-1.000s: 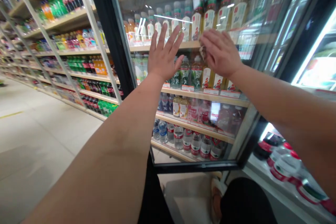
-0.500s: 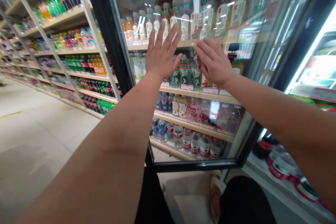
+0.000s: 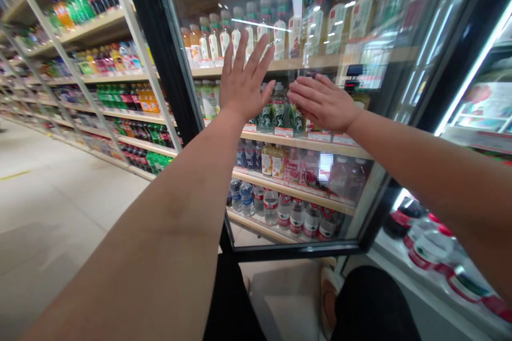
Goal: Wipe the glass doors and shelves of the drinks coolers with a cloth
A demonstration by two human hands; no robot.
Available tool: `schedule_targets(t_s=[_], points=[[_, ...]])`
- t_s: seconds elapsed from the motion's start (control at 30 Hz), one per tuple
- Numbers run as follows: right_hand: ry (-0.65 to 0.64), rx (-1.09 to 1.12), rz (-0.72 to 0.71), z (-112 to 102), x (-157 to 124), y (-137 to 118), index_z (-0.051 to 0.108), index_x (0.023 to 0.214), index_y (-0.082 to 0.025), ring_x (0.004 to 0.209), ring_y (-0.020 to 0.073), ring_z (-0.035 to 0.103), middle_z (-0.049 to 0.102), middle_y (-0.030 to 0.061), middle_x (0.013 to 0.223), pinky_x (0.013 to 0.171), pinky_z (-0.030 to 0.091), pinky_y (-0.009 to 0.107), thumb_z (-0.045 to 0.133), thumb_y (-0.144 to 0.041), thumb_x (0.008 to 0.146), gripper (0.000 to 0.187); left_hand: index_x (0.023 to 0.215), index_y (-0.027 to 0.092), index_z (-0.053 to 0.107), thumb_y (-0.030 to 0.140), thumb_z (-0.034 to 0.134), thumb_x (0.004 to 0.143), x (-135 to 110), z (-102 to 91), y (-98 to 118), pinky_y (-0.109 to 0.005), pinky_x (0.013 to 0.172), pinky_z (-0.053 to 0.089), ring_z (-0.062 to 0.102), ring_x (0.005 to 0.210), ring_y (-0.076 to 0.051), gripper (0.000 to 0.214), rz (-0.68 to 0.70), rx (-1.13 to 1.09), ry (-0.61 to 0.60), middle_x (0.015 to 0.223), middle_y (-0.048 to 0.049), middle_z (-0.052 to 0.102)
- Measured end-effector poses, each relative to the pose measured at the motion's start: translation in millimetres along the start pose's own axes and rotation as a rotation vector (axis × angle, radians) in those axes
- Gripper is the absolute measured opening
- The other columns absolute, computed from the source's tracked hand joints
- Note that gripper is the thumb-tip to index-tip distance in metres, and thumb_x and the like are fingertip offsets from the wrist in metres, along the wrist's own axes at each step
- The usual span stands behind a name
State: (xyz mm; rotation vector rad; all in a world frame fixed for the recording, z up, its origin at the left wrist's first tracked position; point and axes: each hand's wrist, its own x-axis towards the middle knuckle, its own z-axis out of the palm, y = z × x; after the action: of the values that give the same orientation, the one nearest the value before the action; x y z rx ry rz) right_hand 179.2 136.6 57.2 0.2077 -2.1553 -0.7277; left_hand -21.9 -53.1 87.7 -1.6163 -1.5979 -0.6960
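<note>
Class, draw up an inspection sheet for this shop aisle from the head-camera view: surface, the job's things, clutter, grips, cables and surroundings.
Surface: glass door of a drinks cooler, black-framed.
Job's things: green-labelled bottles behind the glass, nearest both hands.
Clutter: nothing seen.
Grips: left hand open, fingers spread, holding nothing; right hand open, flat, holding nothing; contact with the glass cannot be told.
Cables: nothing seen.
Surroundings: open shelves of bottled drinks on the left, pale tiled floor, brightly lit case on the right.
</note>
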Motion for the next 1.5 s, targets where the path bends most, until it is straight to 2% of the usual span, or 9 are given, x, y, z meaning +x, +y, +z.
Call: schedule_targets(t_s=[0.2,0.27,0.43,0.6,0.77,0.97,1.17,1.33,1.5], points=[[0.224,-0.112,0.288,-3,-4,16,0.041,0.163,-0.022,0.160,0.0275,0.029,0.039,0.0062,0.168,0.134,0.024,0.055,0.033,-0.032,0.107,0.057,0.168,0.048,0.005,0.071,0.038,0.081,2,4.7,-4,-0.056,0.134,-0.021,-0.042,0.148,-0.004,0.097,0.062,0.008,0.020,0.161,0.0347,0.026],[0.157,-0.107,0.248,1,-8,6,0.040,0.163,-0.020,0.161,0.0278,0.026,0.037,0.0075,0.168,0.134,0.025,0.055,0.037,-0.035,0.106,0.060,0.168,0.046,0.001,0.071,0.038,0.085,3,8.0,-6,-0.051,0.132,-0.028,-0.044,0.148,-0.005,0.094,0.068,0.064,0.033,0.162,0.0344,0.025],[-0.139,-0.136,0.138,0,-11,-14,0.027,0.168,-0.038,0.161,0.0180,0.027,0.037,-0.0040,0.168,0.136,0.021,0.050,0.037,-0.028,0.106,0.064,0.168,0.040,-0.010,0.056,0.029,0.101,5,14.6,-15,-0.021,0.121,-0.041,-0.039,0.150,-0.005,0.079,0.105,0.319,0.098,0.163,0.0379,0.016],[-0.066,-0.261,0.351,-7,-7,-13,0.022,0.170,-0.033,0.164,0.0208,0.018,0.031,-0.0030,0.171,0.137,0.017,0.052,0.031,-0.021,0.105,0.067,0.167,0.043,-0.016,0.051,0.034,0.100,6,15.8,-20,-0.017,0.121,-0.039,-0.041,0.147,-0.001,0.084,0.180,0.375,0.179,0.159,0.0406,0.023],[-0.224,-0.203,0.143,-4,-6,-18,0.041,0.163,-0.035,0.162,0.0141,0.021,0.035,-0.0100,0.169,0.138,0.016,0.041,0.021,-0.023,0.108,0.060,0.168,0.042,0.004,0.058,0.025,0.104,5,11.9,-14,-0.024,0.130,-0.031,-0.025,0.159,-0.011,0.070,0.065,0.292,0.104,0.163,0.0407,0.003],[0.151,-0.114,0.315,14,0,8,0.034,0.166,-0.023,0.164,0.0219,0.017,0.033,0.0022,0.171,0.137,0.014,0.050,0.022,-0.023,0.107,0.060,0.163,0.040,0.036,0.067,0.043,0.092,4,9.2,-9,-0.065,0.134,-0.011,-0.003,0.164,-0.034,0.076,0.090,-0.104,0.173,0.167,0.0291,0.016],[0.047,-0.095,0.101,21,2,3,0.043,0.160,-0.030,0.161,0.0162,0.027,0.042,-0.0028,0.166,0.136,0.019,0.048,0.026,-0.019,0.105,0.059,0.165,0.032,0.036,0.056,0.046,0.096,4,11.2,-12,-0.063,0.134,-0.010,-0.002,0.164,-0.031,0.073,0.100,-0.053,0.172,0.171,0.0209,0.013],[0.239,-0.067,0.301,14,19,16,0.040,0.163,-0.024,0.163,0.0232,0.020,0.038,0.0034,0.168,0.136,0.020,0.052,0.028,-0.023,0.106,0.059,0.164,0.035,0.036,0.054,0.048,0.093,5,11.6,-11,-0.066,0.132,-0.012,-0.002,0.164,-0.030,0.074,0.106,-0.079,0.181,0.170,0.0203,0.020],[0.136,-0.044,0.143,18,26,10,0.045,0.160,-0.024,0.160,0.0208,0.029,0.044,0.0024,0.165,0.136,0.023,0.050,0.029,-0.022,0.105,0.057,0.166,0.031,0.030,0.060,0.049,0.087,7,11.6,-11,-0.061,0.131,-0.019,-0.014,0.163,-0.024,0.086,0.094,-0.037,0.128,0.169,0.0188,0.025]])
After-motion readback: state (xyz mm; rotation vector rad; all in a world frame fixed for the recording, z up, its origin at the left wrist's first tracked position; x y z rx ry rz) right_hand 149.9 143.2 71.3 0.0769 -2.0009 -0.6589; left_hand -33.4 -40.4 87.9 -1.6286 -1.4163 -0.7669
